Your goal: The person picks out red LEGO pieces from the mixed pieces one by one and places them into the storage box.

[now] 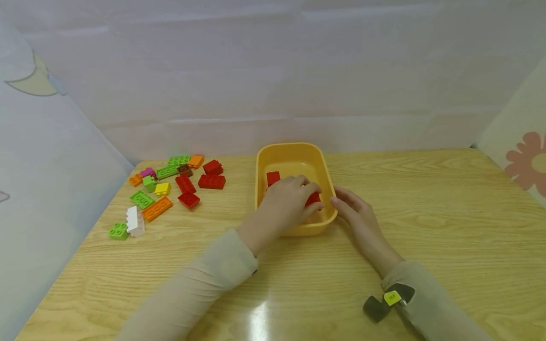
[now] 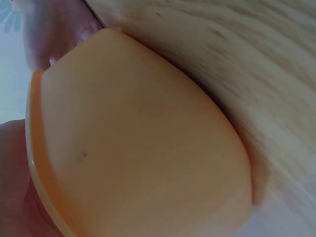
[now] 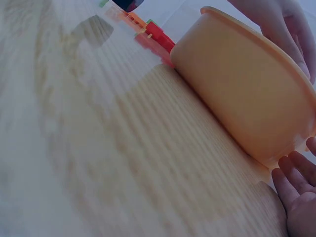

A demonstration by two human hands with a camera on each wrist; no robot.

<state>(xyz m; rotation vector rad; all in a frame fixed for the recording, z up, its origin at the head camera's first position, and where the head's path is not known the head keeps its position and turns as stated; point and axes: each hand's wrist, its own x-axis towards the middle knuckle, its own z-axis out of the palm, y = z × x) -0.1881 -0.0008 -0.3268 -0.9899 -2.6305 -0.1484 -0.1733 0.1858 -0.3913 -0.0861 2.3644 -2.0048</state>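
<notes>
A yellow plastic bin (image 1: 292, 232) stands on the table with red toy bricks inside. My left hand (image 1: 287, 201) reaches down into it, fingers curled over a red brick (image 1: 313, 199); the palm hides part of that brick. Another red brick (image 1: 273, 178) lies in the bin just beyond the knuckles. My right hand (image 1: 360, 220) rests at the bin's right side, thumb at the rim and fingers along the outer wall. In the right wrist view, the fingers of the right hand (image 3: 298, 192) are fairly straight beside the bin wall (image 3: 237, 84).
Loose red bricks (image 1: 212, 181) lie left of the bin. Farther left are several green, orange, yellow, pink, brown and white bricks (image 1: 135, 221). A pale wall covering (image 1: 273, 94) rises behind the table's back edge. A dark strap with a yellow tag (image 1: 392, 297) is on the right sleeve.
</notes>
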